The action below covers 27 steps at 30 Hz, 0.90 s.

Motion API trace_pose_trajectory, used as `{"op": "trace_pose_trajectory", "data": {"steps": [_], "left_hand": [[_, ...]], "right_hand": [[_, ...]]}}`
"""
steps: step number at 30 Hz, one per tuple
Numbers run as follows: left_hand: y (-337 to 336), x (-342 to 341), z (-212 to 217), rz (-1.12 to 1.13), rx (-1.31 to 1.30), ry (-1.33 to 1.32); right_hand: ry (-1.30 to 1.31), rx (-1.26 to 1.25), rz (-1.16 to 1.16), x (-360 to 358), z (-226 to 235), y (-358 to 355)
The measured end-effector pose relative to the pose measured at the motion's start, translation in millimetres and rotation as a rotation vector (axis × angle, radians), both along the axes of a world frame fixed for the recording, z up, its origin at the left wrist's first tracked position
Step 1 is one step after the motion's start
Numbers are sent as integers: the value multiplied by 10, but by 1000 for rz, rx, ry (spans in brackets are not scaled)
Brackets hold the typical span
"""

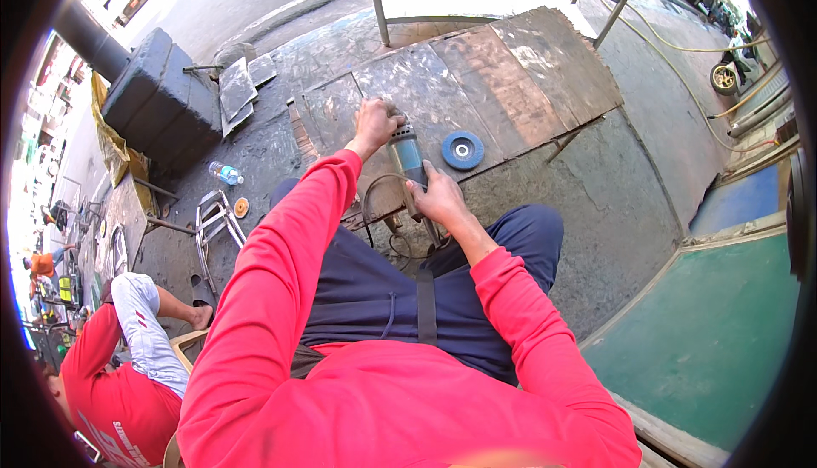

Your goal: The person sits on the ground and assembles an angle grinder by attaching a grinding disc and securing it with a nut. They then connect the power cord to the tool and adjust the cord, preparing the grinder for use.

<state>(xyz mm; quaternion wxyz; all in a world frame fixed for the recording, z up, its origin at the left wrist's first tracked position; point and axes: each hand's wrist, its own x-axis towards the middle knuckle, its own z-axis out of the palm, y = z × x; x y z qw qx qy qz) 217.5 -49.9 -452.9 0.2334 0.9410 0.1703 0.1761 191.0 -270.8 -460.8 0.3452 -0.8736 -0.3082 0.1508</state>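
1. The grinder (408, 162) lies on the worktop (511, 77), its long axis running from the person outward, the head at the far end.
2. The left hand (374, 123) is clamped on the grinder's head; the right hand (438, 196) is clamped on its rear body, nearer the person.
3. 1 blue disc (463, 150) lies flat just right of the grinder, nearer the right hand, touching neither hand.
4. Count: 1 grinder, 1 blue disc, 1 plastic bottle (225, 173) on the ground at left.
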Motion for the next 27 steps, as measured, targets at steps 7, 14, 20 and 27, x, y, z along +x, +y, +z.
{"op": "trace_pose_trajectory", "data": {"steps": [7,14,20,27], "left_hand": [[9,-21,-12,-32,-11,2],[-15,-95,-10,16,48,19],[11,-104,84,-35,143,145],[-20,-109,152,-14,150,162]], "right_hand": [[-4,-9,4,10,-32,-15],[33,-66,17,-11,71,-2],[73,-125,30,-22,116,-4],[67,-125,36,-1,111,1]]}}
